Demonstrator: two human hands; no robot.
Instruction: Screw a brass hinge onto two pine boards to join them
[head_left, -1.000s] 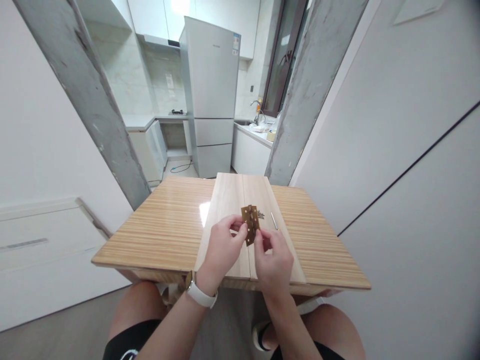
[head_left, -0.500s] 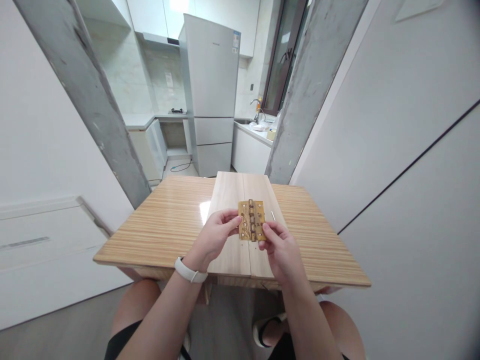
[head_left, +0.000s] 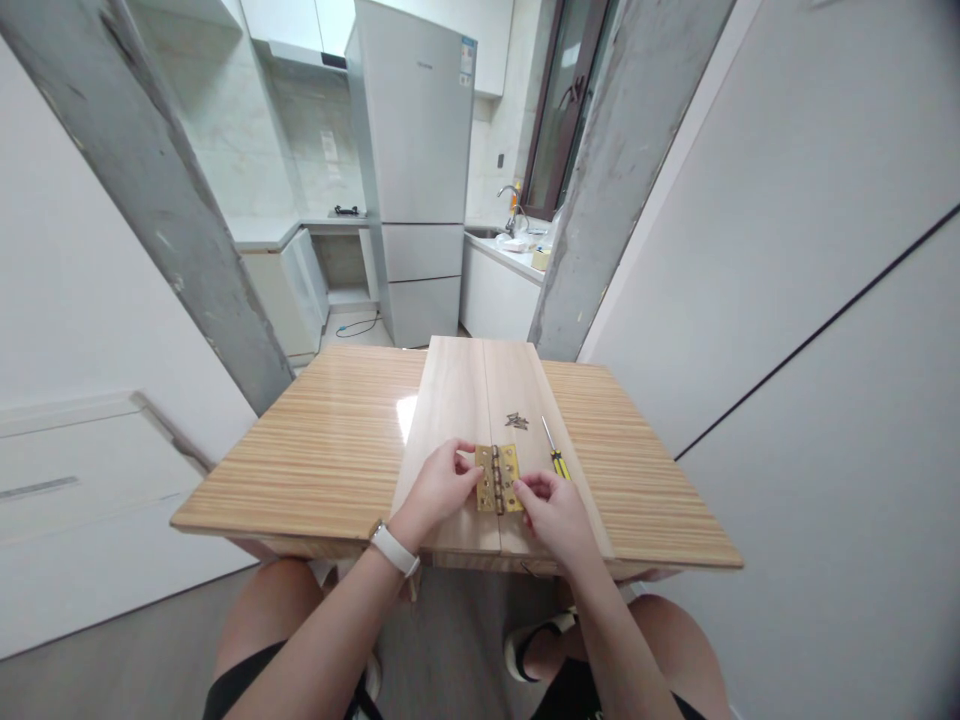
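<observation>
A brass-coloured hinge (head_left: 498,480) lies opened flat over the seam between two pale boards (head_left: 457,390). My left hand (head_left: 442,485) pinches the hinge's left leaf between thumb and fingers. The right leaf's edge is held by my right hand (head_left: 553,508), its thumb and fingers closed on it. Beyond the hinge, several dark screws (head_left: 516,421) lie in a small pile on the right board. A screwdriver with a yellow and black handle (head_left: 559,464) rests to the right, its shaft pointing away from me; my right hand is close to the handle's end.
The boards lie across a wood-grain table (head_left: 337,440), whose front edge is near my knees. Farther back stand a grey fridge (head_left: 420,130), a counter with a sink (head_left: 487,232) and a concrete pillar (head_left: 600,170) at the right.
Both hands have lowered the hinge from above the boards down onto the seam. The screws and the screwdriver's handle have come into sight. The view has tilted slightly downward.
</observation>
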